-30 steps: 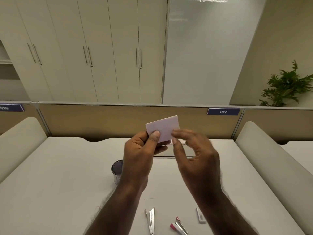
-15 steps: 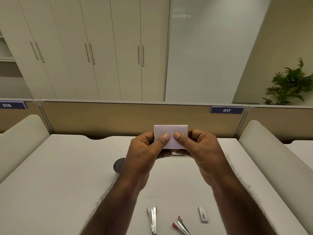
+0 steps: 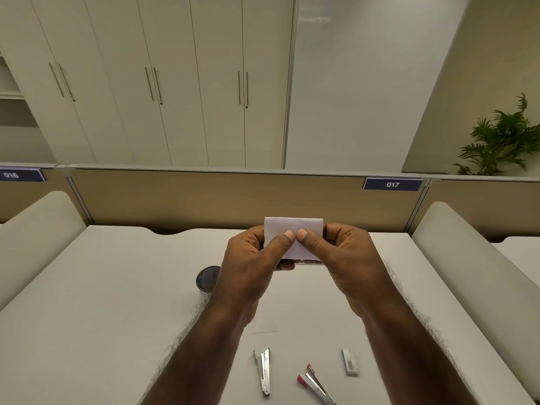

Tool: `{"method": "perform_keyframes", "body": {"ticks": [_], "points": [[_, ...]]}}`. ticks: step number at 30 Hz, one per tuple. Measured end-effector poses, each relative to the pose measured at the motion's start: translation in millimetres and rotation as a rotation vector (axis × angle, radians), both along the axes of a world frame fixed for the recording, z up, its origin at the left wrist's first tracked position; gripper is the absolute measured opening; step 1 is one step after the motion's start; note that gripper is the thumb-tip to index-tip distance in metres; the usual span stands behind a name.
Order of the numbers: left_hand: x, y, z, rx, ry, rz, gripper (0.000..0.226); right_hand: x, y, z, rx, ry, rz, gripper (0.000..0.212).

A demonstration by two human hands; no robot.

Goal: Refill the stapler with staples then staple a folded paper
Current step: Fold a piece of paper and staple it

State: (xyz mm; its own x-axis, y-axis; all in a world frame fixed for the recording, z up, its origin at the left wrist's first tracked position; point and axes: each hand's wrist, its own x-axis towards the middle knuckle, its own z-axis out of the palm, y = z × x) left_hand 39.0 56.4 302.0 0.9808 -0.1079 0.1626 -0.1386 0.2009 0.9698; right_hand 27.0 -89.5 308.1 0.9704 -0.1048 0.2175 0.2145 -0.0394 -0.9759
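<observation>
a mesh cup (image 3: 207,278) stands on the desk (image 3: 87,302). behind the desk runs a tan partition (image 3: 204,197) with labels 016 (image 3: 11,174) and 017 (image 3: 392,184). beyond are white cabinets (image 3: 152,83) and a plant (image 3: 499,141) at right.

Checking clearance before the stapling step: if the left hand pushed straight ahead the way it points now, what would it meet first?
Probably the tan divider panel behind the desk; the left hand, pinching the folded paper with the right hand, has open air ahead, though depth is unclear.
</observation>
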Motion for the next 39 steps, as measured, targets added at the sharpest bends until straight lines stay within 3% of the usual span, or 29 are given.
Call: {"method": "perform_keyframes", "body": {"ticks": [7, 13, 17, 20, 22, 25, 27, 30, 33, 39], "points": [[-4, -1, -8, 0.017, -0.046, 0.022, 0.013, -4, 6, -5, -0.050, -0.017, -0.046, 0.007], [-4, 1, -15, -0.007, 0.014, 0.034, 0.011, -9, 9, -12, -0.036, -0.039, -0.089, 0.007], [0, 3, -27, 0.024, 0.016, 0.258, 0.025, -7, 10, -23, -0.071, -0.040, -0.192, 0.013], [-1, 4, -38, 0.128, -0.019, 0.400, 0.013, -4, 11, -36, -0.144, -0.021, -0.262, 0.025], [-2, 3, -49, 0.090, 0.000, 0.287, 0.010, -4, 15, -47, -0.245, -0.062, -0.281, 0.024], [-7, 1, -63, -0.009, 0.074, 0.029, 0.025, -6, 25, -65, -0.424, -0.084, -0.231, 0.031], [-6, 1, -75, -0.025, 0.119, -0.033, 0.036, -7, 32, -78, -0.466, -0.051, -0.163, 0.041], [-1, 7, -95, 0.045, 0.153, 0.000, 0.030, -9, 39, -99, -0.532, -0.001, -0.079, 0.049], [6, 18, -117, 0.120, 0.208, 0.101, 0.023, -7, 43, -119, -0.526, 0.081, -0.092, 0.039], [19, 39, -153, 0.177, 0.318, 0.179, 0.018, 12, 46, -161, -0.320, 0.249, -0.162, 0.040]]}}
